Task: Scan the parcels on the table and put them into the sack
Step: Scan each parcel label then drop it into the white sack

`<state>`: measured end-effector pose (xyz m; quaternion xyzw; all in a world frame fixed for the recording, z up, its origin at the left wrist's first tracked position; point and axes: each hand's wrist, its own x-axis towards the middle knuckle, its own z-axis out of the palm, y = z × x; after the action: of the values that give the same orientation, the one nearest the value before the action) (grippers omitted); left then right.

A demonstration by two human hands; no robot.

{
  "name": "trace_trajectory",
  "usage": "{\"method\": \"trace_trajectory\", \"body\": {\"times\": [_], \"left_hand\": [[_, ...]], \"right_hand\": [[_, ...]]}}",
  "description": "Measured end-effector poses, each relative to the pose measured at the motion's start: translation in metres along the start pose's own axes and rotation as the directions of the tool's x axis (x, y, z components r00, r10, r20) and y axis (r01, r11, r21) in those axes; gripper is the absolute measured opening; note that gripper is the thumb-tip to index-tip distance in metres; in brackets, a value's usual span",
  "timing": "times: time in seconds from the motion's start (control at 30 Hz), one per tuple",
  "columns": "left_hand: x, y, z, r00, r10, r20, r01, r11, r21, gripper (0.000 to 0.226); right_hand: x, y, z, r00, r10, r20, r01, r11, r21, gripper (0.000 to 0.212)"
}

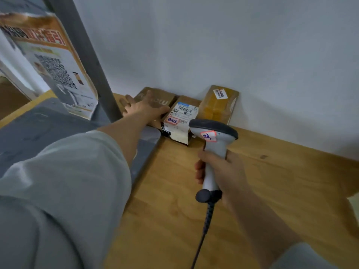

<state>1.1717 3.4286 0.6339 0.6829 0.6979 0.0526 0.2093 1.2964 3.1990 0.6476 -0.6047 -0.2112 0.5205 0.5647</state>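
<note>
Far back against the pale wall [233, 45], three parcels sit on the wooden table [272, 181]: a plain brown cardboard box [165, 98], a white-labelled carton [180, 121] beside it, and a yellow tape-wrapped packet [219, 105]. The left hand [144, 108], fingers spread straight, seems through the blur to rest on the brown box. The right hand [223, 171] grips a grey handheld barcode scanner [212, 133].

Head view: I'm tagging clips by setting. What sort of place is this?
Probably a parcel depot or courier pickup point: cardboard parcels with shipping labels lie on a wooden table, the right hand grips a corded barcode scanner, and a QR-code poster hangs at left.
</note>
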Motion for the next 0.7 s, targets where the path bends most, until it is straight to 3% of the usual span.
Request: {"method": "trace_trajectory", "body": {"times": [0.2,0.43,0.7], "left_hand": [[0.008,0.002,0.001,0.997,0.073,0.015,-0.073,0.997,0.026,0.079],[-0.055,0.034,0.031,0.967,0.24,0.085,-0.244,0.969,0.04,0.078],[-0.172,0.041,0.057,0.913,0.326,0.243,-0.377,0.905,0.2,0.084]], "right_hand": [[0.004,0.009,-0.009,0.999,-0.005,0.05,0.007,0.999,-0.037,0.01],[-0.031,0.021,-0.033,0.991,0.044,-0.123,-0.042,0.999,0.016,0.014],[-0.129,0.034,-0.088,0.957,0.089,-0.275,-0.068,0.994,0.083,0.007]]}}
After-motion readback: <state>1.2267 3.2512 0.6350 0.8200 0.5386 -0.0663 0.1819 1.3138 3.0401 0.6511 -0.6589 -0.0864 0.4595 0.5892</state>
